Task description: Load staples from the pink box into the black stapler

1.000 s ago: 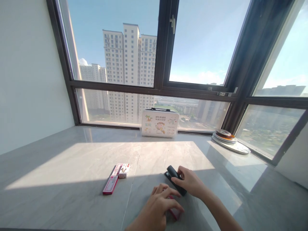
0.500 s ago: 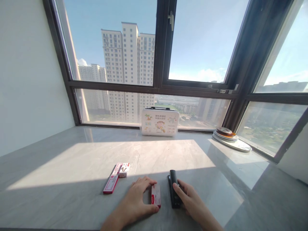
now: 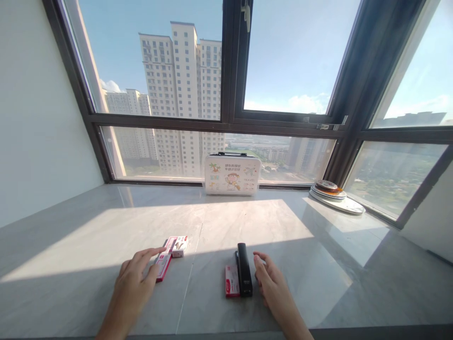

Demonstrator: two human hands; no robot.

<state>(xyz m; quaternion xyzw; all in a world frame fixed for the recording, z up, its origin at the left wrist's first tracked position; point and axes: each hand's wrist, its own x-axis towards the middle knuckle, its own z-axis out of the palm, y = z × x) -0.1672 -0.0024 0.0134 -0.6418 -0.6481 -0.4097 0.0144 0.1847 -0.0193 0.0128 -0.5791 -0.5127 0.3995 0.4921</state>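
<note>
My left hand (image 3: 132, 278) is open at the long flat red-and-white box (image 3: 164, 265), its fingertips at the box's left edge; whether they press on it I cannot tell. Against the far right side of that box is a small white box with red trim (image 3: 180, 246). A black stapler (image 3: 244, 270) lies lengthwise in front of me. Close along its left side is another red-and-white box (image 3: 232, 282). Just right of the stapler, and apart from it, hovers my right hand (image 3: 274, 285), loosely curled with nothing in it.
A white case with cartoon prints (image 3: 232, 175) stands against the window at the back. Several stacked plates (image 3: 331, 196) sit in the far right corner. The grey marble-look surface (image 3: 134, 222) meets a white wall (image 3: 42, 141) on the left.
My left hand has left the box by the stapler and moved left to the long flat box. The stapler now lies against the near box, and my right hand has let go of it.
</note>
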